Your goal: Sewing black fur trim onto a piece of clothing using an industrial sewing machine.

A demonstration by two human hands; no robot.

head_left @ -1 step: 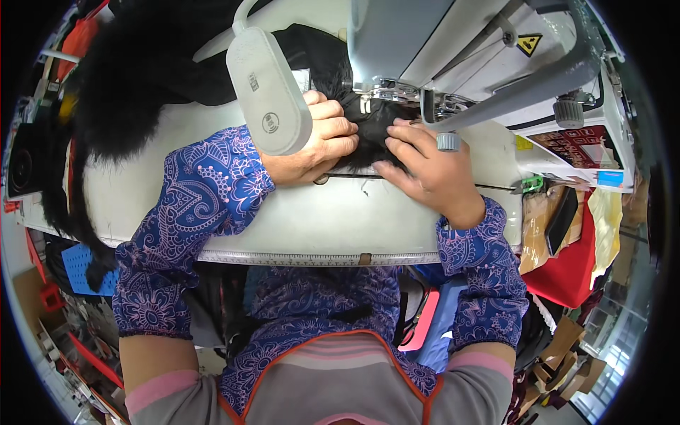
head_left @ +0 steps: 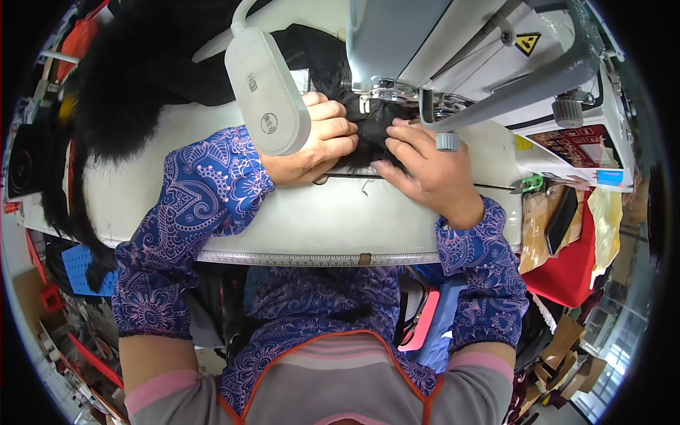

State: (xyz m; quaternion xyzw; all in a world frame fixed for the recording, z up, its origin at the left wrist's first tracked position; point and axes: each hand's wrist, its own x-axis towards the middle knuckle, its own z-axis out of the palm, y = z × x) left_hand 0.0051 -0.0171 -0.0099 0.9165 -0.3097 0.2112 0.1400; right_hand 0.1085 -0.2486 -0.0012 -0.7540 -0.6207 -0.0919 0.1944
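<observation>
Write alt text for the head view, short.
Seen from above, a person's left hand and right hand press a piece of black furry fabric flat under the head of a grey sewing machine on a white table. A white lamp head hangs over the left wrist, and more black fur is piled at the table's left.
</observation>
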